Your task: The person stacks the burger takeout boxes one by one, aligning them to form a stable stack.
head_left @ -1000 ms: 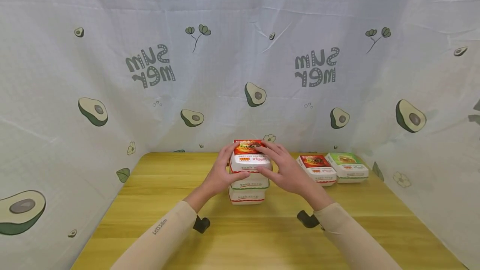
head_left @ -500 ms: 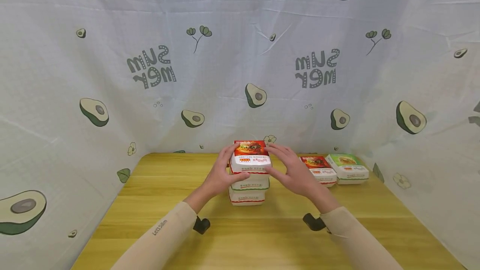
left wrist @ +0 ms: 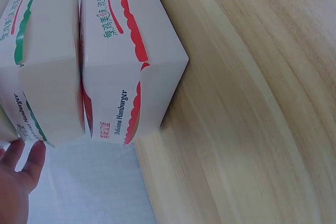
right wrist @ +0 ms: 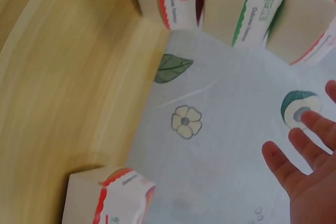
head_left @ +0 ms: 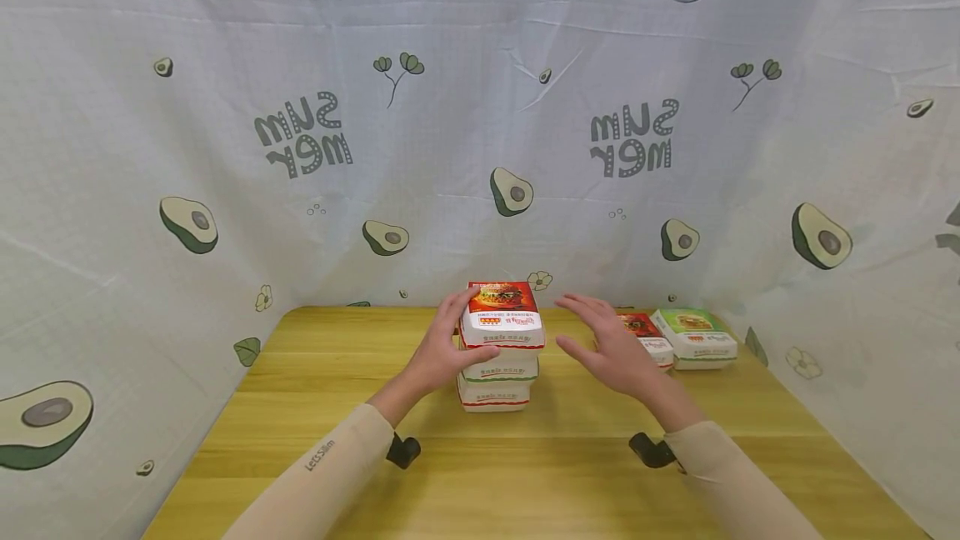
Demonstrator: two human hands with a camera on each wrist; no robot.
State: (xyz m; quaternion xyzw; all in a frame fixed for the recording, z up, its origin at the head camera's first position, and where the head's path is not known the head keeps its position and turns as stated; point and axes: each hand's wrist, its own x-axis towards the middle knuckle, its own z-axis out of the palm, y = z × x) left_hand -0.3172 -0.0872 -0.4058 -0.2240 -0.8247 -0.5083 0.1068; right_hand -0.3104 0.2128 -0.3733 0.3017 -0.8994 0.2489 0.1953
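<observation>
Three burger boxes stand stacked in the middle: a red-topped box (head_left: 504, 325) uppermost, a green-trimmed box (head_left: 500, 370) below it, and a red-trimmed box (head_left: 493, 395) on the table. My left hand (head_left: 435, 354) rests at the stack's left side, fingers along the top box's edge and thumb near its front. In the left wrist view, fingertips (left wrist: 34, 153) lie beside the stack; exact contact is unclear. My right hand (head_left: 617, 357) hovers apart to the right of the stack, holding nothing, its fingers (right wrist: 281, 163) spread and relaxed in the right wrist view.
To the right, another red-topped burger box (head_left: 651, 347), partly behind my right hand, sits next to a green-topped burger box (head_left: 696, 338). The wooden table (head_left: 480, 482) meets a printed cloth (head_left: 450, 140) at the back and sides.
My right hand has moved away from the top box toward the right, opening a gap and covering more of the separate red box. My left hand and the stack stay put.
</observation>
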